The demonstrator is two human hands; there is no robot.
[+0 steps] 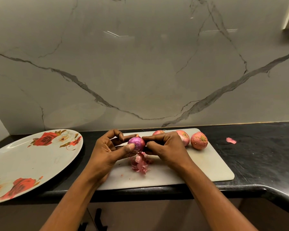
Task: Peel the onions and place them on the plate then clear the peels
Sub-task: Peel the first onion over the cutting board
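Note:
A shiny purple, mostly peeled onion [137, 143] is held above the white cutting board [207, 165] between both hands. My left hand [107, 150] grips its left side with thumb and fingers. My right hand [165, 147] pinches its right side. Under the onion lies a pile of pink peels [140, 164] on the board. Three unpeeled onions sit at the board's far edge: one [199, 140] at the right, one [184, 136] partly behind my right hand, one [158, 132] mostly hidden. A large white plate [32, 160] with red roses stands at the left, with nothing on it.
A stray peel [231, 140] lies on the black counter [260, 155] right of the board. A marble wall rises directly behind the counter. The counter's front edge curves away at the right.

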